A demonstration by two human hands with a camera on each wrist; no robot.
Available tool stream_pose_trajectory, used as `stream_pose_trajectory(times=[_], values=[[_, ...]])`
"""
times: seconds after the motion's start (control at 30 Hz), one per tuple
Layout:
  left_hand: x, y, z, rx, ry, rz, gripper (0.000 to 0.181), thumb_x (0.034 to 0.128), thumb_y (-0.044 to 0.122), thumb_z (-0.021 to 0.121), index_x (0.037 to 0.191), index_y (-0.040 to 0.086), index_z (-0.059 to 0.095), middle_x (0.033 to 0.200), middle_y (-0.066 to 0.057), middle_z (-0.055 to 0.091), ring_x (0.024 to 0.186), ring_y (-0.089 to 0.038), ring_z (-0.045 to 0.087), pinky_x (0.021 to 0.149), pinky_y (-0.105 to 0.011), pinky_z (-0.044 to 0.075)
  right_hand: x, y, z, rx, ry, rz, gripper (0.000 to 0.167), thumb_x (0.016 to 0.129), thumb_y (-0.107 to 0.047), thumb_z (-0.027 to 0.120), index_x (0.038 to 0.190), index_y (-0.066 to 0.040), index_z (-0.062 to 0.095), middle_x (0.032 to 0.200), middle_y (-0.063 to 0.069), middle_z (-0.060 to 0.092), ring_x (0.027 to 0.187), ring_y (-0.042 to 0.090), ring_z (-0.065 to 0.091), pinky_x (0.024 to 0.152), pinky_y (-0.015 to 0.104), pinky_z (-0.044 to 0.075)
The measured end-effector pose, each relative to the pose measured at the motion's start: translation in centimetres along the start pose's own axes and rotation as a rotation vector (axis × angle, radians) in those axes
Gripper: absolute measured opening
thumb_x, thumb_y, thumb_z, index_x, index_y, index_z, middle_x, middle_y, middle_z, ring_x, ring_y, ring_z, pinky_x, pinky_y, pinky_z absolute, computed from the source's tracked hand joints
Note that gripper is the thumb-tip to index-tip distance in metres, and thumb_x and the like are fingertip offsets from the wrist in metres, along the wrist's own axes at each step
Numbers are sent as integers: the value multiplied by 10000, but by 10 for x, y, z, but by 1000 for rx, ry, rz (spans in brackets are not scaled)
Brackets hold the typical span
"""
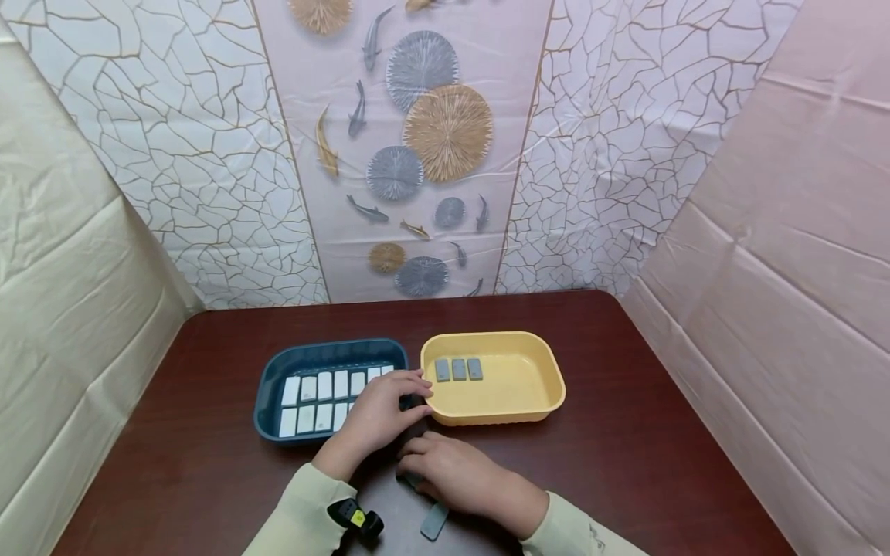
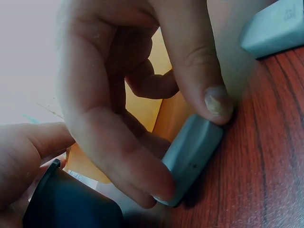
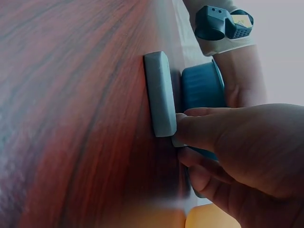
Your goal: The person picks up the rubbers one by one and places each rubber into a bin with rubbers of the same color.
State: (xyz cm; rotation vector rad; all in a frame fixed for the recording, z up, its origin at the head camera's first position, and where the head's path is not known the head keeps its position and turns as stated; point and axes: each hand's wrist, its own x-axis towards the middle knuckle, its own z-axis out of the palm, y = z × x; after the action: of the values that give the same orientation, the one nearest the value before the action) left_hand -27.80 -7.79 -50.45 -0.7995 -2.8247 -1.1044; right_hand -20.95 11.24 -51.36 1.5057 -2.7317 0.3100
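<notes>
My left hand is at the left end of the yellow tray, fingertips and thumb on either side of its rim. Near the person's side of the table, my right hand pinches a grey rectangular block between thumb and fingers, low over the tabletop. Most of that block is hidden in the head view. Just nearer the person lies another grey block, also seen in the right wrist view as a pale grey block. Three grey blocks stand in a row inside the yellow tray.
Left of the yellow tray stands a dark blue tray with rows of white blocks, partly covered by my left hand. Both trays are on a dark red wooden table. Patterned cloth hangs behind it.
</notes>
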Motion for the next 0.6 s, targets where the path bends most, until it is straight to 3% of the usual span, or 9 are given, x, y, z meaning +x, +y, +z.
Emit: stream_pose_trajectory(times=[0.37,0.6], values=[[0,0,1,18,9,19,281,988,258,859,1253,164,846,1385,7,746,1420,-245,600,1165,-563,493,-15,6,-24,180,40,56,301,985,-158,850,1279,-163,788,1306,-64,698,1266,74,627,1090,264,521],[0,-1,1,27,23,42,273,978,245,870,1237,159,853,1351,37,757,1396,-236,621,1152,-551,507,-32,29,-50,160,207,98,295,971,-149,865,1253,-133,782,1289,4,695,1222,158,656,1054,365,565]])
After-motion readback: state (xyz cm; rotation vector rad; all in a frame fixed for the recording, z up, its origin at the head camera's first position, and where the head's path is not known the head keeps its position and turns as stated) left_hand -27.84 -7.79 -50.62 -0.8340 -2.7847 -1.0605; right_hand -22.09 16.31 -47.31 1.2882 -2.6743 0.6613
